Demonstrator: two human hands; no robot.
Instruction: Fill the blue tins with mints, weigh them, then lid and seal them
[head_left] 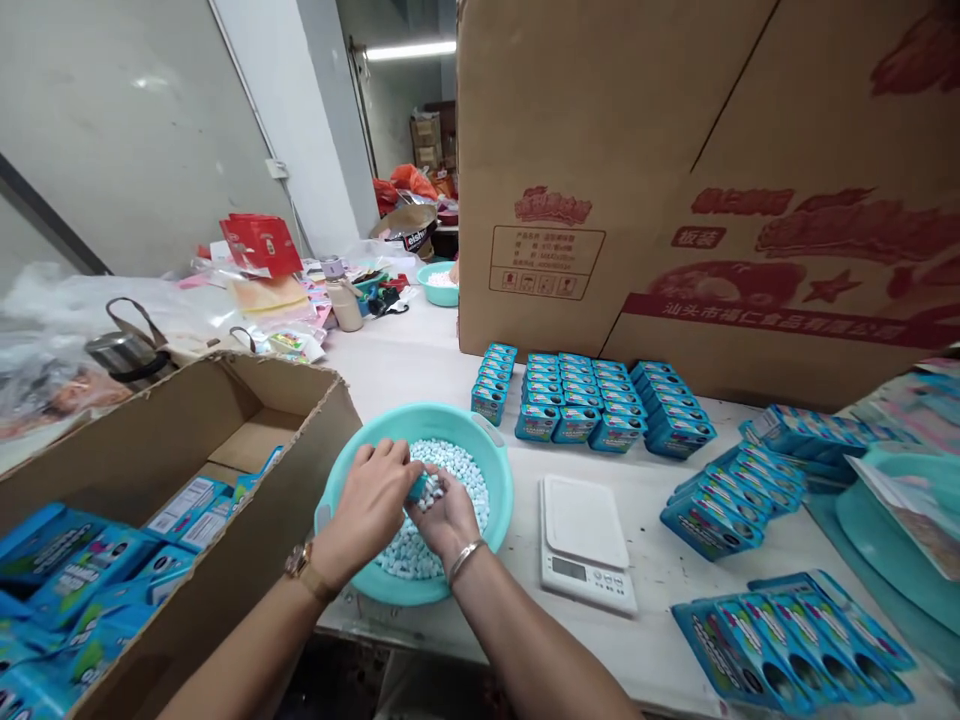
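A turquoise basin full of small white candies sits at the table's near edge. Both my hands are inside it. My left hand grips a small blue box held down among the candies. My right hand is cupped beside the box with white candies in its palm. A watch is on my left wrist and a bangle on my right.
A white scale stands right of the basin. Rows of blue boxes line the table behind and to the right. An open carton of packets is at left; a big brown carton rises behind.
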